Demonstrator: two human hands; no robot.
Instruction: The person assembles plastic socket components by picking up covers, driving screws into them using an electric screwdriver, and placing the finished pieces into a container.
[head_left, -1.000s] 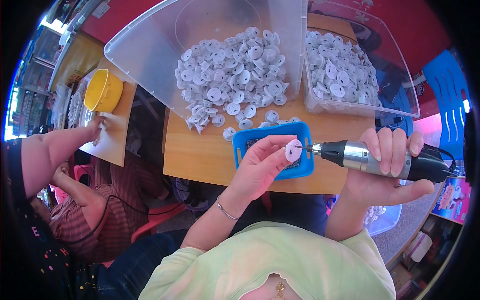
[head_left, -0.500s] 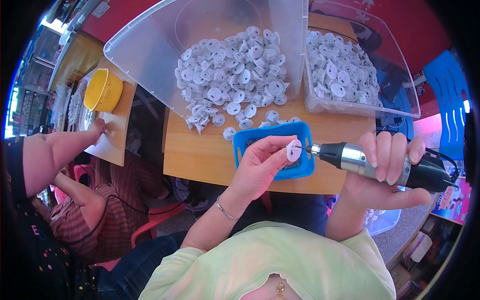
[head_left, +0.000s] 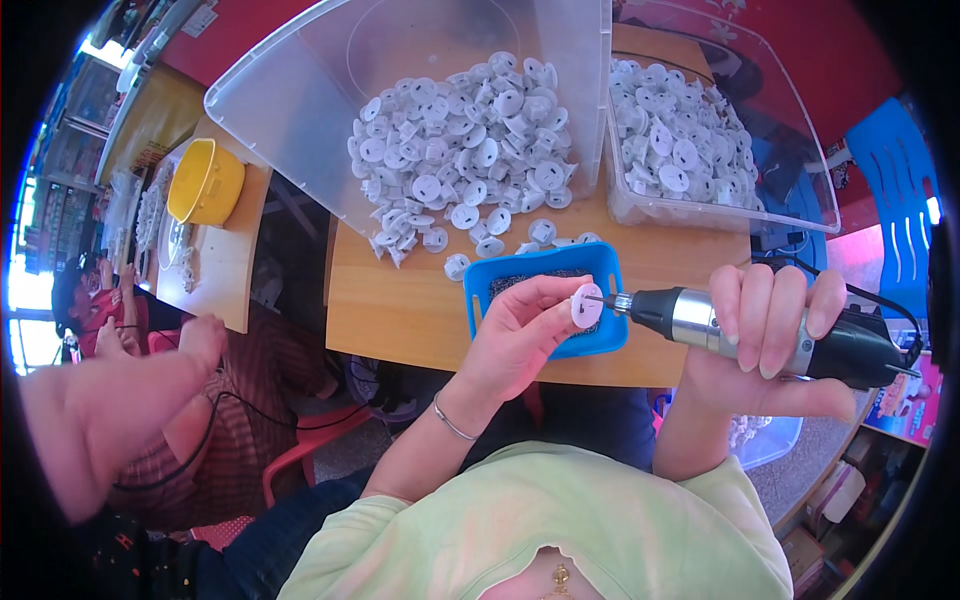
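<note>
Drawn back from the side table since half a second ago, a co-worker's hand (head_left: 205, 340) is now off its edge at the left, while the driver has tipped a little further, its rear end lower.

Nearest is the person's pale green shirt (head_left: 530, 510), with a thin bracelet (head_left: 455, 417) on the left wrist. The left hand (head_left: 520, 325) has thumb and forefinger clamped on a round white piece (head_left: 585, 307), held up above the front part of a blue basket (head_left: 597, 345). The right hand (head_left: 765, 340) has its fingers curled over the silver and black body of a power driver (head_left: 690, 318), the thumb stretched out straight beneath. The driver's thin bit points left and appears to meet the face of the white piece. Small dark bits lie in the basket, which stands at the near edge of a wooden table (head_left: 400, 330).

Beyond the basket, a few loose pieces lead to a big heap of similar white pieces (head_left: 460, 140), spilling from a clear bin (head_left: 290, 95) that lies tipped over. Just right of it, a second clear bin (head_left: 690, 210) holds more. Farther off are a yellow tub (head_left: 205, 180) on the side table (head_left: 225, 260) and a blue slatted chair back (head_left: 890, 160).
</note>
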